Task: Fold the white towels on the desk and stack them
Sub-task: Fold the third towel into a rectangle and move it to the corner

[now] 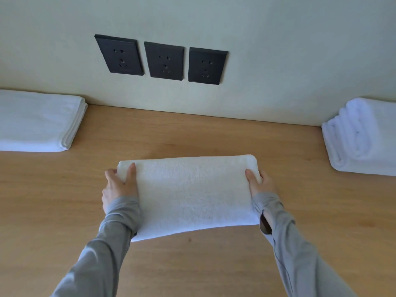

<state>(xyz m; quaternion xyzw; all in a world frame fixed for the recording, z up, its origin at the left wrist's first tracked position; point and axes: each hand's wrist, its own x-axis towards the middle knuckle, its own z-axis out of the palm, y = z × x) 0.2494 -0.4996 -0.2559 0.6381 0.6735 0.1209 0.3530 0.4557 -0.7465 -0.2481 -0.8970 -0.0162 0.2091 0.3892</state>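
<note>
A white towel (pixel 192 194), folded into a thick rectangle, lies in the middle of the wooden desk (pixel 192 133). My left hand (pixel 119 185) grips its left end, thumb on top and fingers wrapped round the edge. My right hand (pixel 260 183) grips its right end the same way. A flat pile of folded white cloth (pixel 38 121) sits at the far left against the wall. A stack of folded white towels (pixel 362 136) sits at the far right.
Three dark wall sockets (pixel 164 61) are set in the pale wall above the desk's back edge. Bare wood runs between the two piles and in front of the towel. Grey sleeves cover both my forearms.
</note>
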